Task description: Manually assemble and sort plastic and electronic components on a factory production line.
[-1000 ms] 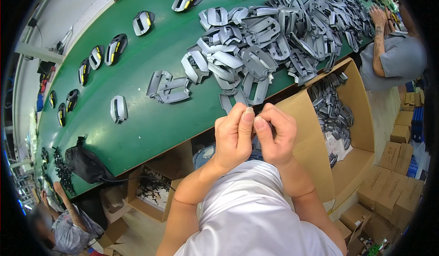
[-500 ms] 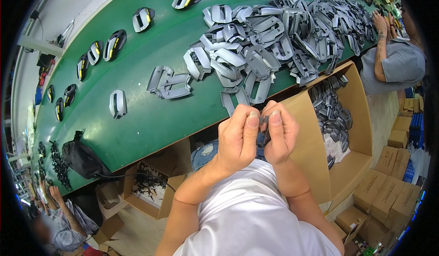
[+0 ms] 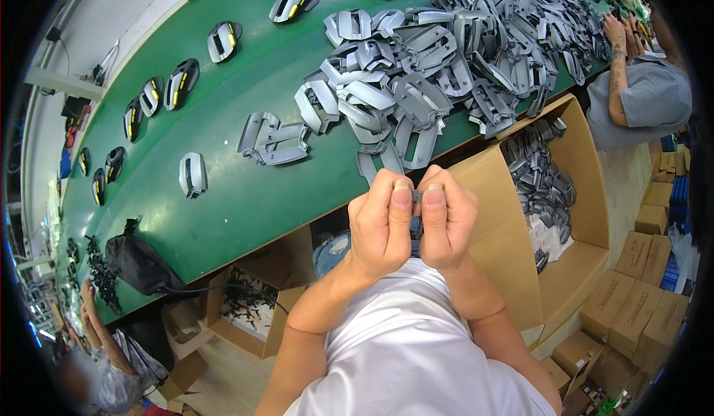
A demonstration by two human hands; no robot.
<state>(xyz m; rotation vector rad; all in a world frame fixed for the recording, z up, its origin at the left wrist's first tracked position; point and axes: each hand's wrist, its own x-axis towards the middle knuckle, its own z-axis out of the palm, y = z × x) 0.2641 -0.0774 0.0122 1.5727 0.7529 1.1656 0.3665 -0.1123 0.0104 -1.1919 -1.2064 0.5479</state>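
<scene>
Close in front of my body, my left hand (image 3: 380, 223) and my right hand (image 3: 448, 219) are closed with thumbs side by side. Between them they pinch a dark grey plastic piece (image 3: 417, 196), mostly hidden by the fingers. Just beyond the hands, a grey plastic shell with a cut-out (image 3: 379, 162) lies at the table's edge. It belongs to a large heap of similar grey shells (image 3: 435, 48). Farther left rest a few overlapping shells (image 3: 274, 139) and a single pale grey one (image 3: 193, 176).
Black shells with yellow marks (image 3: 181, 84) line the far side of the green table (image 3: 238, 200). A cardboard box of grey parts (image 3: 587, 193) stands at my right, another box (image 3: 279, 323) below the table at left. A black bag (image 3: 137, 256) lies left. Co-workers sit at both ends.
My hands have shifted slightly left and the thumbs are nearer each other, still gripping the piece. The view has moved a little. At far left, a co-worker's arm has changed position.
</scene>
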